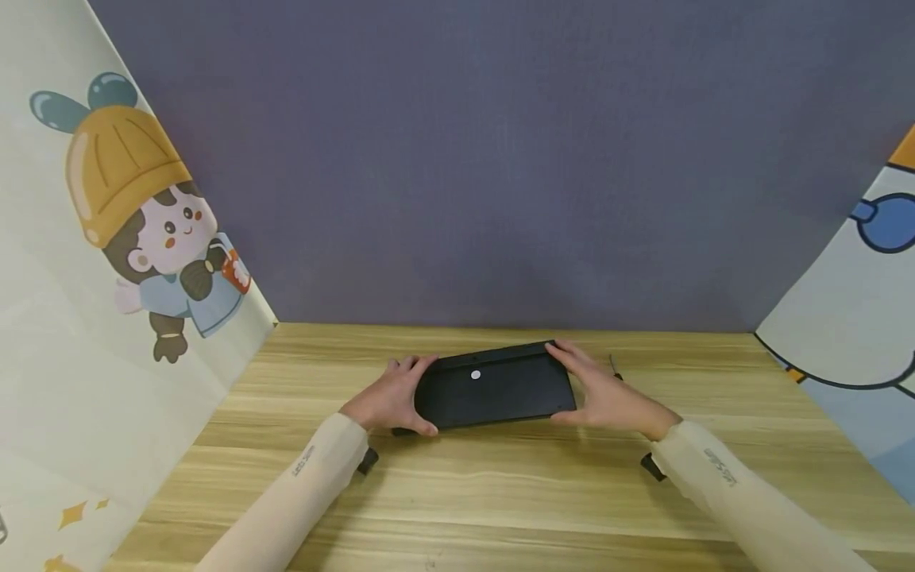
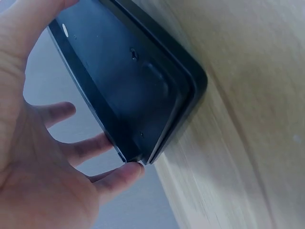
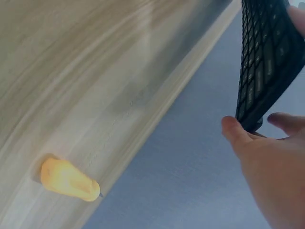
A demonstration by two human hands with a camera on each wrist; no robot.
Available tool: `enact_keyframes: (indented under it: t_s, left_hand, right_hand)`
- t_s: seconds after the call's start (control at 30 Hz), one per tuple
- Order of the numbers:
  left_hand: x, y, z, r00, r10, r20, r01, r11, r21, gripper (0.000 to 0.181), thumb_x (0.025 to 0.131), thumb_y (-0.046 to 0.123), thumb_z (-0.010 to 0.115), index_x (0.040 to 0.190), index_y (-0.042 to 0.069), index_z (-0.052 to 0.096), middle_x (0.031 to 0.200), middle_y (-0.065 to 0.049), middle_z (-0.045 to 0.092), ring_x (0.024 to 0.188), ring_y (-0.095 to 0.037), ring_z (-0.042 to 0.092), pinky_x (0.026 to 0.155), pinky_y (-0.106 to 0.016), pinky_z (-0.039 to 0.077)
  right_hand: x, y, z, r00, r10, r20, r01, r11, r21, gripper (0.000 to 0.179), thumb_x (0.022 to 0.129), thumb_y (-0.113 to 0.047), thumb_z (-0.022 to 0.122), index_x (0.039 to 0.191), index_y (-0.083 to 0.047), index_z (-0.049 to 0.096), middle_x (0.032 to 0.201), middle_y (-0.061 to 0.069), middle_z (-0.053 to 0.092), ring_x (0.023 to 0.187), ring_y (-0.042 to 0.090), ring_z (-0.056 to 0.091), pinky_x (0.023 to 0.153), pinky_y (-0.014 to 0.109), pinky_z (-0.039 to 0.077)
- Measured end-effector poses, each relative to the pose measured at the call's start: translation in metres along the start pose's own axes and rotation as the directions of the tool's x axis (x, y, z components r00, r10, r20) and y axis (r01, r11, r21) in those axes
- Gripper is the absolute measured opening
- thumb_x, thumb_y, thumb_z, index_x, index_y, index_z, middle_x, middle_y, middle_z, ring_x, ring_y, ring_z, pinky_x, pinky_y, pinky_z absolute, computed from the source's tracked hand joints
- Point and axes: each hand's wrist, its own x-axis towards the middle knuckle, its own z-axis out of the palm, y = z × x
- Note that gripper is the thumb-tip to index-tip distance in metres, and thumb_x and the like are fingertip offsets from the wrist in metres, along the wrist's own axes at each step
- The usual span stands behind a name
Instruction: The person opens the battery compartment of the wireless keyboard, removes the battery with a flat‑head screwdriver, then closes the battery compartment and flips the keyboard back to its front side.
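A black keyboard (image 1: pixel 500 393) is held up over the wooden table, its underside with a round white sticker facing the head camera. In the right wrist view its keys (image 3: pixel 259 71) show on the other face. My left hand (image 1: pixel 389 401) grips the left end, thumb at the near edge and fingers at the far edge. The right hand (image 1: pixel 611 397) holds the opposite end in the same way, and that end sits higher. In the left wrist view, the keyboard's underside (image 2: pixel 109 62) has raised edges, and a rounded black corner sticks out beyond them.
A tool with a yellow handle (image 3: pixel 69 180), apparently a screwdriver, lies on the table (image 1: pixel 500 492) behind my right hand. A dark blue-grey panel (image 1: pixel 500 159) rises at the back. Printed cartoon walls (image 1: pixel 57 381) flank both sides.
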Motion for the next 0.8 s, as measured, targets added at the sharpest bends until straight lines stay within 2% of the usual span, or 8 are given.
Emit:
enact_keyframes:
  t_s: [0.23,0.37,0.57,0.8]
  left_hand:
    - [0.005,-0.001,0.002,1.0,0.004,0.014,-0.005,0.999,0.044,0.119,0.055,0.053,0.088,0.151,0.021,0.024,0.141,-0.015,0.036,0.122,-0.038,0.035,0.086,-0.05,0.045]
    - [0.007,-0.001,0.002,0.999,-0.003,0.033,0.0,0.998,0.07,0.118,0.055,0.054,0.087,0.151,0.023,0.025,0.141,-0.014,0.036,0.123,-0.037,0.035,0.087,-0.05,0.045]
    - [0.009,0.001,0.002,0.998,-0.003,0.056,-0.002,0.997,0.075,0.117,0.057,0.052,0.087,0.151,0.023,0.024,0.142,-0.012,0.036,0.123,-0.036,0.035,0.086,-0.049,0.045]
    - [0.011,0.001,0.003,0.996,-0.014,0.083,0.007,0.997,0.077,0.117,0.057,0.053,0.087,0.151,0.023,0.024,0.142,-0.011,0.035,0.124,-0.035,0.034,0.086,-0.048,0.045]
  right_hand:
    - [0.003,0.002,0.005,0.995,0.078,0.067,-0.079,0.997,0.008,0.108,0.074,-0.038,0.081,0.153,-0.012,0.013,0.155,0.016,0.004,0.135,0.044,0.02,0.095,0.059,0.035]
    - [0.005,0.005,0.009,0.99,0.11,0.085,-0.109,0.994,-0.02,0.109,0.072,-0.04,0.082,0.153,-0.011,0.014,0.154,0.017,0.006,0.135,0.043,0.021,0.095,0.056,0.037]
    - [0.007,0.012,0.015,0.983,0.149,0.112,-0.144,0.988,-0.051,0.112,0.069,-0.045,0.082,0.153,-0.013,0.015,0.153,0.019,0.009,0.133,0.04,0.026,0.091,0.05,0.042]
    - [0.008,0.015,0.019,0.978,0.156,0.141,-0.152,0.988,-0.041,0.113,0.068,-0.042,0.084,0.152,-0.006,0.016,0.151,0.021,0.014,0.129,0.039,0.033,0.089,0.046,0.044]
